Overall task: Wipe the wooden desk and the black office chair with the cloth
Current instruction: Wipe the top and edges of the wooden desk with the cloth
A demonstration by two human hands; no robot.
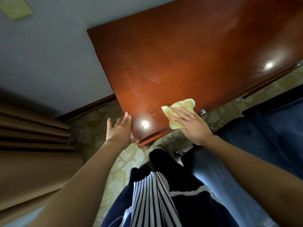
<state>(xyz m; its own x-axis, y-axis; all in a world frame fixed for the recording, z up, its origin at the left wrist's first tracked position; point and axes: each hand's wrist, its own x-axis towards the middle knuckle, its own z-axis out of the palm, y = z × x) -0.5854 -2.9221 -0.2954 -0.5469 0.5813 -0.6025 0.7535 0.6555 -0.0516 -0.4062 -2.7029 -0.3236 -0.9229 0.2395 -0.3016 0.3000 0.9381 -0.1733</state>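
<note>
On glossy wooden desk (188, 54), right hand (193, 126), grip flat, presses crumpled yellow cloth (180, 106); left hand (120, 130) splayed.

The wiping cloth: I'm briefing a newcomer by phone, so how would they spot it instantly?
Find the glossy reddish-brown wooden desk. At its near edge, the right hand presses flat on a crumpled pale yellow cloth. It is the only fabric on that polished top.

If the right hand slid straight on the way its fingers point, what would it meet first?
The right hand presses flat on the cloth, fingers aimed up-left across the desk. That line looks free: only bare, streaked wood, then probably the desk's left edge beside the wall.
</note>
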